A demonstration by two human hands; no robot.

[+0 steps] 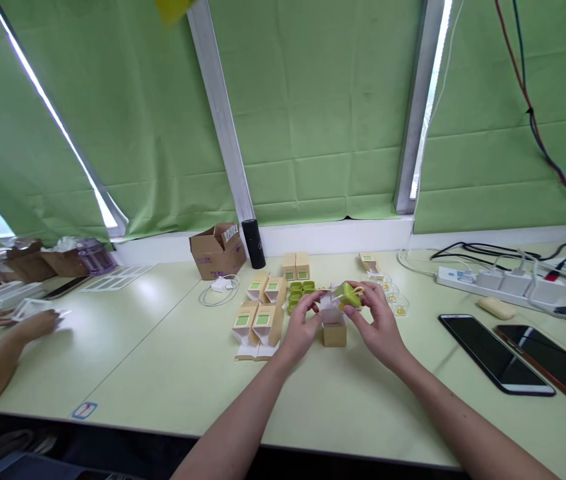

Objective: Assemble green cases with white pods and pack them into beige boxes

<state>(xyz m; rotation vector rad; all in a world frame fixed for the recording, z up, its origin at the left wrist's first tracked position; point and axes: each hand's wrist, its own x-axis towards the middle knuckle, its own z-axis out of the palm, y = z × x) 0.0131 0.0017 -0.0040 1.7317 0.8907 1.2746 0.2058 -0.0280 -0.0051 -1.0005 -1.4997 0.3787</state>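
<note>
My right hand is closed on a small glossy green case with a pale cord loop, held tilted above a small cardboard box. That box stands upright on the table with its white-lined top open. My left hand pinches the box's raised flap at its left side; the fingertips are partly hidden. Left of my hands lie several similar boxes with green windows and open flaps. Just behind my left hand sit several green cases. Small clear plastic pieces with yellow centres lie beyond my right hand.
Two phones and a white power strip with cables lie at right. A brown carton, a black cylinder and a white charger are behind. At far left, another person's hands hold a white item.
</note>
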